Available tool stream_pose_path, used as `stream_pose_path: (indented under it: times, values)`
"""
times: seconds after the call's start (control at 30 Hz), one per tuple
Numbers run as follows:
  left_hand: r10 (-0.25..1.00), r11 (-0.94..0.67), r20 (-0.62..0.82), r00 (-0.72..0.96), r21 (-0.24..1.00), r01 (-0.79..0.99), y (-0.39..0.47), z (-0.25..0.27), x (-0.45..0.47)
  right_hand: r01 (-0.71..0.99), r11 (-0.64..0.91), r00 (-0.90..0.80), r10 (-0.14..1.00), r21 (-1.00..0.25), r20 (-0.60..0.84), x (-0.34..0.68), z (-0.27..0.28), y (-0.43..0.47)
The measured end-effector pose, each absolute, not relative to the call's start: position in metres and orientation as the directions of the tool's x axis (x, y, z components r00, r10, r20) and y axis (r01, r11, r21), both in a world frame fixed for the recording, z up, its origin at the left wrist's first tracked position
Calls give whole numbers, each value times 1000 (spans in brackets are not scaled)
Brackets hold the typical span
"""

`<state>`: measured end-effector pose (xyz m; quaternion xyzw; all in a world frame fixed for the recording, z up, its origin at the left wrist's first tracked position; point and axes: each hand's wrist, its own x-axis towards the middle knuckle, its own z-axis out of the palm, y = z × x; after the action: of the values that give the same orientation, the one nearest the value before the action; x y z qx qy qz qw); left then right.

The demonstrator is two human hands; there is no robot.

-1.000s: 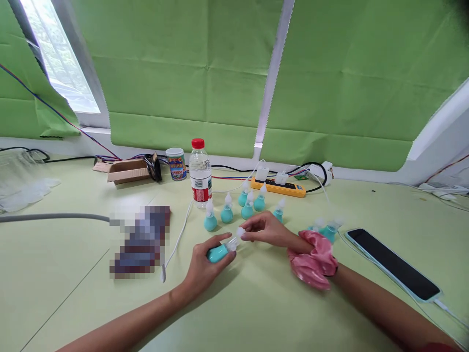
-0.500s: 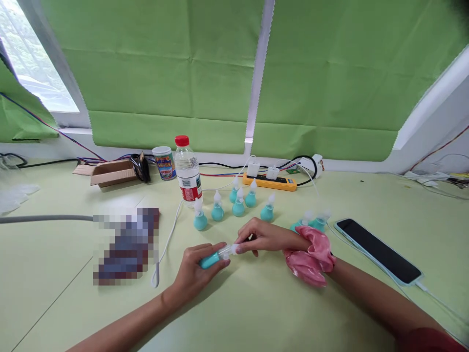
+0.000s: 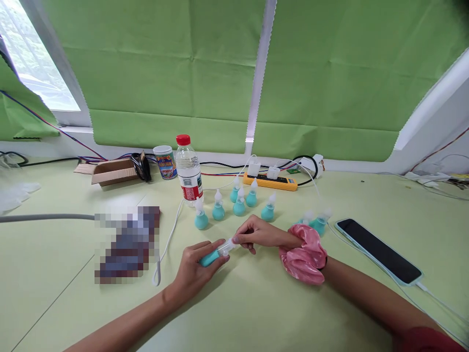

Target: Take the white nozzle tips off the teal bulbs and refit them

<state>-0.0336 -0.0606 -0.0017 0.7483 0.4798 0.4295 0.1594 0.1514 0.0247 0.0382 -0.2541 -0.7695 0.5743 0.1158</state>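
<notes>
Across my left palm lies a nasal aspirator (image 3: 209, 258) with a teal squeeze bulb and a clear tube. My left hand (image 3: 192, 266) is closed around it, thumb and fingers at the tube. My right hand (image 3: 254, 232) pinches the soft whitish tip (image 3: 233, 242) at the aspirator's far end, its fingertips covering part of it. Beyond my hands stand several more teal aspirators (image 3: 218, 211) with pale tips pointing up. Two others, one of them a teal aspirator (image 3: 318, 225) lying tilted, are behind my right wrist, partly hidden. A pink scrunchie (image 3: 304, 254) circles that wrist.
A red-capped bottle (image 3: 189, 176), a printed can (image 3: 165, 162) and an open cardboard box (image 3: 114, 172) stand toward the back. Behind the aspirators is a yellow power strip (image 3: 271, 182) with cables. A charging phone (image 3: 379, 250) lies right; a blurred-out item (image 3: 128, 247) lies left.
My right hand has shifted slightly left and its fingers have closed further on the tip. The scrunchie wrist moved left too, showing more of the tilted aspirator. My left hand has barely moved.
</notes>
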Motion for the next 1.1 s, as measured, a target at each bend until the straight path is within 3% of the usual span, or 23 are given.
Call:
stream_pose_path:
  times: [0.17, 0.43, 0.53, 0.7, 0.83, 0.93, 1.03, 1.1]
  values:
    - [867, -436, 481, 130, 609, 663, -61, -4, -34, 285, 129, -753, 643, -950, -139, 143, 24, 22]
    - [755, -581, 623, 204, 491, 649, -62, -5, -35, 264, 79, -743, 652, -961, -150, 143, 33, 14]
    - [740, -579, 654, 156, 502, 642, -60, -6, -35, 247, 143, -705, 705, -958, -76, 138, 33, 6]
    - [778, -524, 618, 114, 539, 659, -57, -1, -36, 227, 283, -493, 858, -932, 141, 125, 31, -6]
    - [783, -561, 593, 189, 541, 626, -62, 6, -34, 337, 577, -379, 806, -744, 453, 137, 64, -6]
    - [781, -575, 587, 212, 546, 609, -65, 8, -34, 458, 690, -211, 697, -561, 685, 161, 103, 6]
    - [788, -559, 583, 196, 547, 623, -64, 8, -34, 698, 646, -66, 487, -308, 871, 186, 132, 29]
    - [791, -556, 577, 203, 539, 633, -63, 7, -34, 824, 520, -44, 453, -224, 891, 200, 140, 48]
